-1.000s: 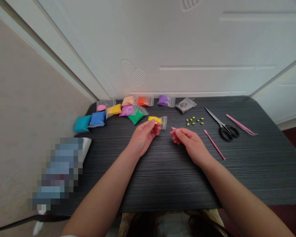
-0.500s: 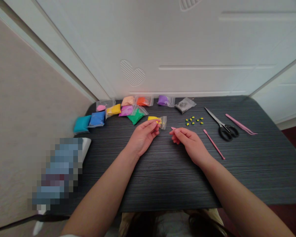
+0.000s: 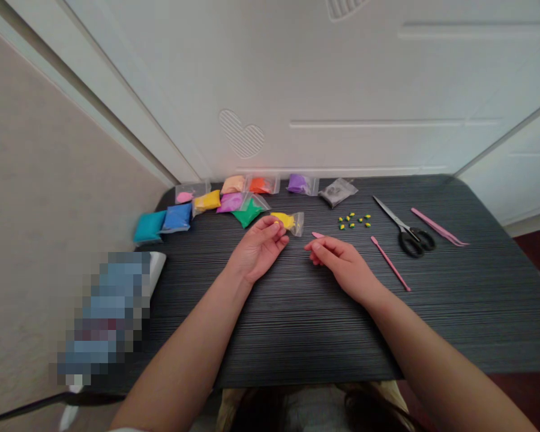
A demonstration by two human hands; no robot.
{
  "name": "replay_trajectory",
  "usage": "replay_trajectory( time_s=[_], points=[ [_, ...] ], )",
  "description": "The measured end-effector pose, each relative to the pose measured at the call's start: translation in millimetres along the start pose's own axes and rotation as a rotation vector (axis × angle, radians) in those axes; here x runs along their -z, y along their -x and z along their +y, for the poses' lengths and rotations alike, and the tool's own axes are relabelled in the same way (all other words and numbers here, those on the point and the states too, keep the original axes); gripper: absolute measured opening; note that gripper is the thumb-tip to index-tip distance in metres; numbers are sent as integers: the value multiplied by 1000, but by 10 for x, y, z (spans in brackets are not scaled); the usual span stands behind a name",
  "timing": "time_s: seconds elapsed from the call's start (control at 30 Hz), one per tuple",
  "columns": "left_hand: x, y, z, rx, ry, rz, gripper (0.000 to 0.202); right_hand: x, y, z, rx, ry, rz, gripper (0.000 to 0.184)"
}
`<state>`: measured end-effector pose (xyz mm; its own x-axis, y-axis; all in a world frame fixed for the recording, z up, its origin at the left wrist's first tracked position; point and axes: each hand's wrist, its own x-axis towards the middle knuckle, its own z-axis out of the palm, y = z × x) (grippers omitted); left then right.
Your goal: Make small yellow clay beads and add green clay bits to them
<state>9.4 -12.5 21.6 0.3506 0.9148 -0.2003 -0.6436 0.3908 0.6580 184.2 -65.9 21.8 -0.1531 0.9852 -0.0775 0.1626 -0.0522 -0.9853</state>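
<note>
Yellow clay bit (image 3: 276,223), tiny, is pinched between the thumb and forefinger of my left hand (image 3: 260,249), just on the near side of the yellow clay bag (image 3: 287,221). My right hand (image 3: 339,258) is well apart from it, to the right, fingers curled inward; I cannot tell whether they grip anything. Just beyond them shows a pink tip (image 3: 317,235), partly hidden by my hand. Farther right on the dark table (image 3: 297,336) lie eight yellow-and-green pieces (image 3: 351,225), then black-handled scissors (image 3: 404,228) and pink tweezers (image 3: 433,225); a pink modelling tool (image 3: 390,263) lies nearer me, left of the scissors.
</note>
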Motion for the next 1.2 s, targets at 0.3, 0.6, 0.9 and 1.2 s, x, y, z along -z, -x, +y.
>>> replay_trajectory(
  time_s=[0.3, 0.6, 0.9, 1.2],
  points=[
    [3, -9, 42, -25, 80, 49, 18, 7, -3, 9, 7, 32, -7, 26],
    [12, -13, 27, -19, 31, 46, 17, 11, -9, 6, -1, 25, -11, 27],
    [41, -13, 14, -9, 2, 2, 15, 11, -11, 18, -11, 17, -12, 27],
    [47, -13, 19, -9, -17, 24, 10, 13, -11, 22, -7, 27, -8, 27]
  ],
)
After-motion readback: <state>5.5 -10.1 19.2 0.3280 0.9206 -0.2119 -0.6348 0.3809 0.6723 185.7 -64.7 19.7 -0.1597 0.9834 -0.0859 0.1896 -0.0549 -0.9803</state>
